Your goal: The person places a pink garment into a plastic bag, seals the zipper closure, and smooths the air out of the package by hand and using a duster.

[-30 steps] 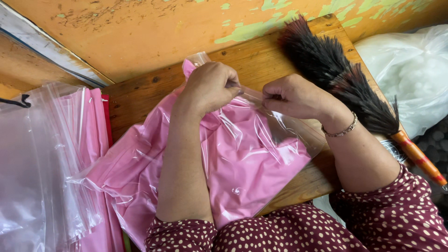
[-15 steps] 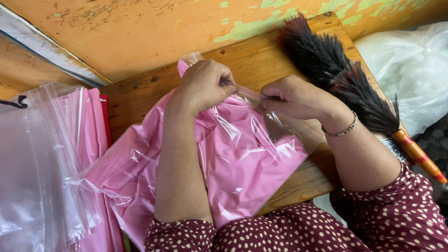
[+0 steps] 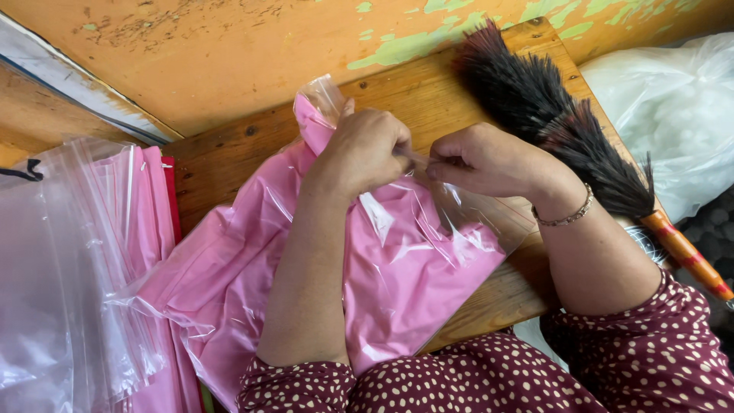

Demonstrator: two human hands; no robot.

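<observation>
**Both hands pinched the bag's top edge shut**

My left hand (image 3: pixel 367 149) and right hand (image 3: pixel 478 160) met over a clear plastic bag (image 3: pixel 428 252) holding folded pink cloth (image 3: pixel 397 275), fingers of each drawn together and pinching the bag's thin upper edge between them. The bag lay flat across a wooden table (image 3: pixel 229 153), its top corner (image 3: pixel 321 95) sticking up past my left knuckles toward the orange wall (image 3: pixel 229 46). A dark feather duster (image 3: pixel 550 122) with an orange handle lay just beside my right wrist, along the table's right edge. A stack of more bagged pink cloth (image 3: pixel 99 252) sat at my left, and a white plastic sack (image 3: pixel 673 107) lay beyond the duster
</observation>
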